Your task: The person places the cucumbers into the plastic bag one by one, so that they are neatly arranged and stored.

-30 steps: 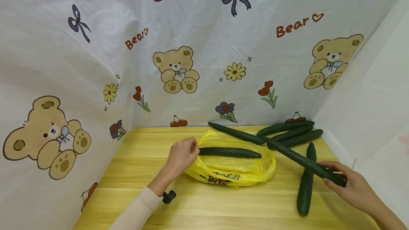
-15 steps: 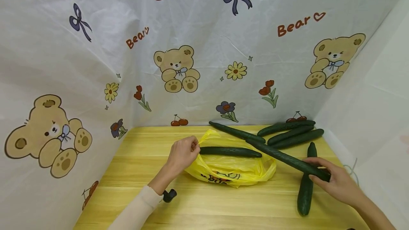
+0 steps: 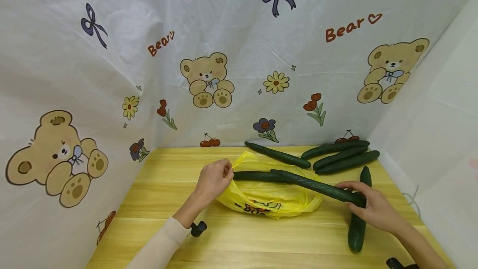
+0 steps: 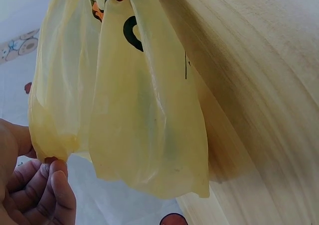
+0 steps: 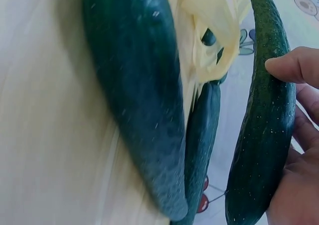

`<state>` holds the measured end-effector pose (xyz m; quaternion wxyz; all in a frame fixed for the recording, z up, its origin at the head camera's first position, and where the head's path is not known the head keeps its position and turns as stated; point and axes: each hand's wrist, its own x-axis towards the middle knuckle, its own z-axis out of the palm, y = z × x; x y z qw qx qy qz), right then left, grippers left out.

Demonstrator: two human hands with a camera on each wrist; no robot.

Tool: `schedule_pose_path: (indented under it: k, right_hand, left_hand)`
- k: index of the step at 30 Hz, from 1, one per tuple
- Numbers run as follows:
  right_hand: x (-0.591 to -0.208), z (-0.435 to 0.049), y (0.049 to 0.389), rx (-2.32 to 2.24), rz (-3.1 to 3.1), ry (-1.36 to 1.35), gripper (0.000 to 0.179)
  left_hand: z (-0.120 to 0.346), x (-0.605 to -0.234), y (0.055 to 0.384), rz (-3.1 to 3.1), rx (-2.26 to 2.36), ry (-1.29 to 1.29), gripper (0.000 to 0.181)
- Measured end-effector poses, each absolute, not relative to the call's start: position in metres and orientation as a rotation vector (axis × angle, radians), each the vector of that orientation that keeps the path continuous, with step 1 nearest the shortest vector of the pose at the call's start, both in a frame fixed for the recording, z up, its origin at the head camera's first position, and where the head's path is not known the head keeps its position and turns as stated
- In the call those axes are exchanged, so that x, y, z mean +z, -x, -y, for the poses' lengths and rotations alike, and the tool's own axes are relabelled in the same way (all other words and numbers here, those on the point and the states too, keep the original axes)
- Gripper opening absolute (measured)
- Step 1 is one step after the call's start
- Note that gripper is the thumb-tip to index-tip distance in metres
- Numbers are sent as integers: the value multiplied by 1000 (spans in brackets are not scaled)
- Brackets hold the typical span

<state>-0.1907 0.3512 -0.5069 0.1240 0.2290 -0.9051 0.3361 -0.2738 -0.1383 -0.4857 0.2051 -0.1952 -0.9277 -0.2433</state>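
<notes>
With its fingers, my left hand (image 3: pixel 214 179) pinches the left edge of a yellow plastic bag (image 3: pixel 242 202); the left wrist view shows the bag's thin film (image 4: pixel 124 135) hanging from the pinch. Inside the bag's open mouth lies one cucumber (image 3: pixel 249 176). My right hand (image 3: pixel 377 206) grips a second cucumber (image 3: pixel 317 186) by its near end, thumb on one side and fingers on the other. That cucumber's far end is over the bag mouth and covers part of the one inside. Below the right hand, another cucumber (image 3: pixel 357 231) lies on the table, partly hidden by the hand.
Several cucumbers (image 3: pixel 345 162) lie at the back right of the wooden table (image 3: pixel 224 244), and one more (image 3: pixel 278 154) lies just behind the bag. A patterned cloth (image 3: pixel 239 32) stands behind. Black wrist devices (image 3: pixel 198 229) show beside the arms.
My right hand has moved left with its cucumber, bringing the far end from the pile at the back right to over the bag mouth. The left hand has stayed in place on the bag.
</notes>
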Motion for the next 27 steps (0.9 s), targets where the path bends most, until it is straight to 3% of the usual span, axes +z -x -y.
schedule_pose_path:
  k: [27]
  right_hand:
    - [-500,-279,226,940,2740,-837,53]
  left_hand:
    - [132,-482,271,2601,-658,556,10]
